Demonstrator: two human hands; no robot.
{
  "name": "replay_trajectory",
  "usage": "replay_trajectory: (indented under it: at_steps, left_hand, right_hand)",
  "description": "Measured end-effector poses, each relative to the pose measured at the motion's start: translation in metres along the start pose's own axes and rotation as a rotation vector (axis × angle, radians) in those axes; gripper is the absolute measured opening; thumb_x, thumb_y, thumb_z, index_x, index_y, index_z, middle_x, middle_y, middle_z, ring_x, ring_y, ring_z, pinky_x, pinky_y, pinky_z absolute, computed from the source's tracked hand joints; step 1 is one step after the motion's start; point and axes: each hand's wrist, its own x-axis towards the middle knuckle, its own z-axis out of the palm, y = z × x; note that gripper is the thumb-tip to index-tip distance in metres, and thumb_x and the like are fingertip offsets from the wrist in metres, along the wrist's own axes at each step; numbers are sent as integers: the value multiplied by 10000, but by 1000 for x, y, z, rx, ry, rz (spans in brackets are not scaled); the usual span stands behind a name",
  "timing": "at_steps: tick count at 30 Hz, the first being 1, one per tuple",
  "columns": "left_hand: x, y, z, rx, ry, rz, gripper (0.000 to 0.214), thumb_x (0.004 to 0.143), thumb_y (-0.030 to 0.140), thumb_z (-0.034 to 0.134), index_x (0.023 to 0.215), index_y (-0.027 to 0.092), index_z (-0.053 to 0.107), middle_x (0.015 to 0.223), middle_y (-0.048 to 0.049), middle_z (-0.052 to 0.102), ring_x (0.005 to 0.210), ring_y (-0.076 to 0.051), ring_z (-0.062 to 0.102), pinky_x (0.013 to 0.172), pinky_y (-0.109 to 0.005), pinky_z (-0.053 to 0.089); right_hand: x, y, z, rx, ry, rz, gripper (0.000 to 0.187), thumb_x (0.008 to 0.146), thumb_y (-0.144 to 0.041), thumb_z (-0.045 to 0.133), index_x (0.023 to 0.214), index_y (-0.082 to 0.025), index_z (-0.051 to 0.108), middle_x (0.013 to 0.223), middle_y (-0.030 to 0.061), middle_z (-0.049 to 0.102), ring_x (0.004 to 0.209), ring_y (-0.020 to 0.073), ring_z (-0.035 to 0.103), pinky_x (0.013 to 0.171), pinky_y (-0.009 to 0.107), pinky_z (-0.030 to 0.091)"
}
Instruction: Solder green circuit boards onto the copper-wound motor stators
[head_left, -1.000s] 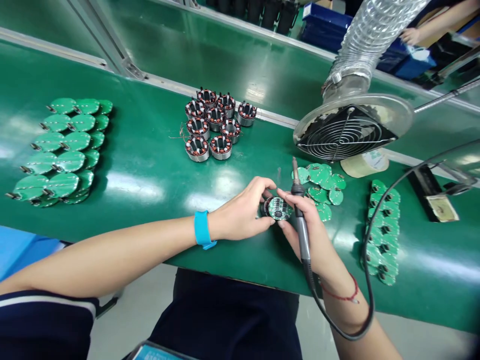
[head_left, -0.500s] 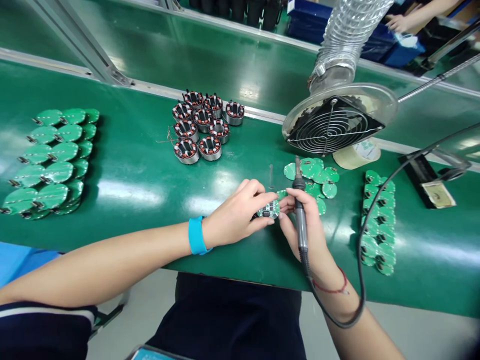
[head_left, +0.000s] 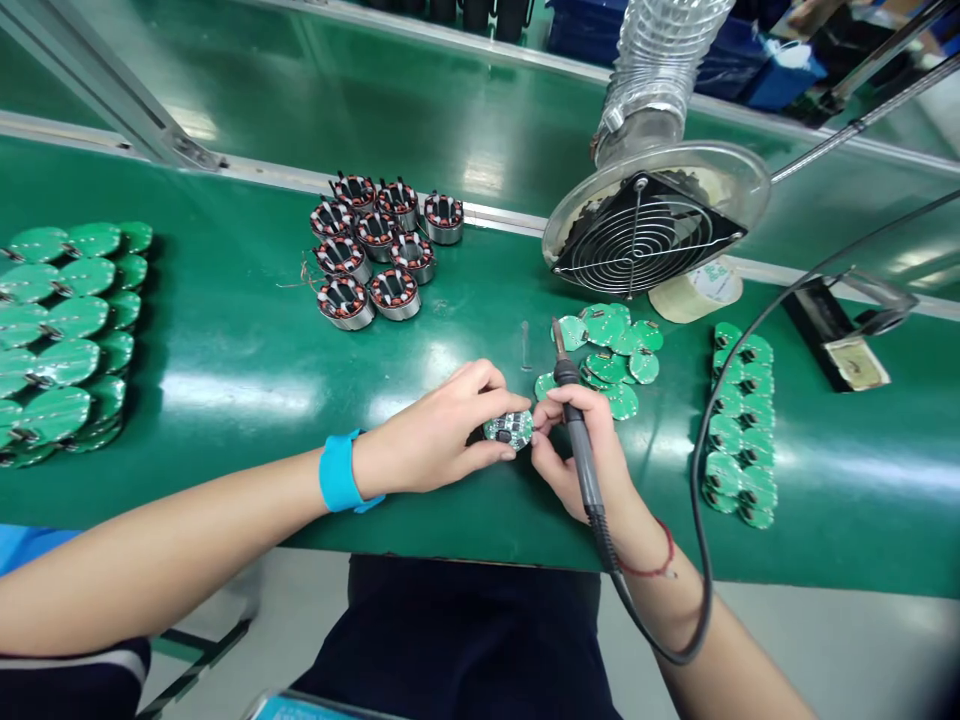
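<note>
Between the thumb and fingers of my left hand (head_left: pixel 442 430) is a small round circuit board (head_left: pixel 509 430), its component side facing up, probably over a motor stator that my fingers mostly hide. My right hand (head_left: pixel 589 450) is closed around a soldering iron (head_left: pixel 581 440), whose tip points up and away from the board. My right thumb and fingertips reach the board's right edge; whether they pinch a wire there is too small to tell. Loose green circuit boards (head_left: pixel 607 368) lie just beyond my right hand.
Wire-wound stators (head_left: pixel 394 292) stand grouped at the back. Stacked boards fill the left (head_left: pixel 67 365), and more boards (head_left: pixel 726 435) stand in rows at right. A fume extractor (head_left: pixel 649 240) hangs over a tape roll (head_left: pixel 697 290). A black holder (head_left: pixel 832 335) sits far right; the iron's cable (head_left: pixel 701 440) loops across.
The whole scene has shifted left as my view turned slightly right. Both hands keep hold of the board and the iron, and the iron's tip now leans more to the left.
</note>
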Motion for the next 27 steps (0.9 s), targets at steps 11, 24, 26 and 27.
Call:
replay_trajectory:
  at_steps: [11, 24, 26, 27]
  left_hand:
    - [7, 13, 17, -292, 140, -298, 124, 982, 324, 680, 1030, 211, 661, 966, 3, 552, 751, -126, 555, 716, -270, 537]
    - [21, 17, 25, -669, 129, -576, 119, 919, 232, 640, 846, 205, 549, 623, 86, 473, 441, -68, 451, 397, -176, 350]
    - [22, 15, 23, -703, 83, -611, 122, 928, 241, 644, 870, 211, 542, 561, 101, 468, 403, -81, 464, 381, -178, 351]
    - [23, 14, 23, -723, 65, -623, 124, 931, 246, 646, 878, 212, 539, 543, 104, 475, 395, -87, 478, 380, -179, 356]
  right_hand:
    - [-11, -18, 10, 133, 205, 264, 438, 980, -271, 716, 1373, -324, 530, 1076, 1, 760, 915, 155, 762, 853, 330, 646]
    - [-10, -30, 21, -169, 289, 109, 369, 1014, -177, 614, 1350, -325, 574, 1080, 4, 792, 967, 184, 783, 855, 347, 642]
    - [-12, -29, 22, -201, 274, 93, 376, 1025, -182, 597, 1373, -322, 569, 1111, 18, 780, 1008, 195, 782, 899, 373, 647]
    - [-15, -28, 23, -215, 263, 83, 400, 1026, -199, 609, 1404, -318, 555, 1144, 31, 773, 1040, 206, 778, 921, 390, 648]
